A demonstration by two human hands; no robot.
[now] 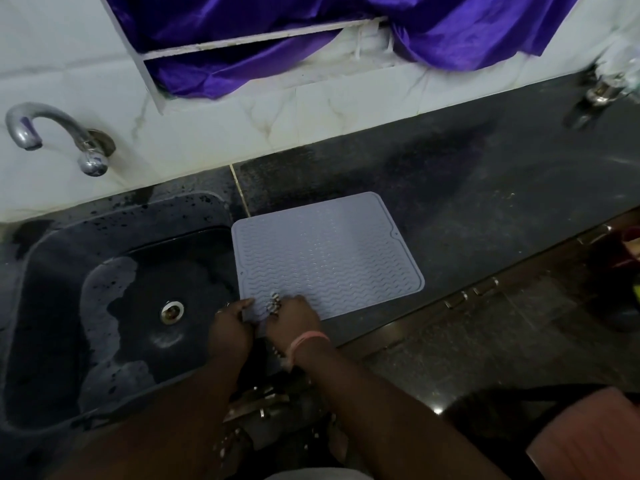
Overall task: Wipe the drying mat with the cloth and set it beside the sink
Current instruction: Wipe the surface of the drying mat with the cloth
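A light grey drying mat (325, 258) with a wavy ribbed surface lies flat on the black countertop (467, 202), its left edge right beside the dark sink (114, 278). My left hand (230, 329) pinches the mat's near left corner, thumb on top. Close beside it, my right hand (294, 322) rests on the mat's near edge, closed around a dark-and-white patterned cloth (274, 304). Only a small bunch of the cloth shows between the fingers, with more of it hanging below the wrist.
A curved metal tap (52, 133) juts from the tiled wall above the sink. Purple fabric (277, 46) hangs over the window ledge. A second tap (601, 93) is at the far right. Drawer handles (471, 294) sit below the counter's front edge.
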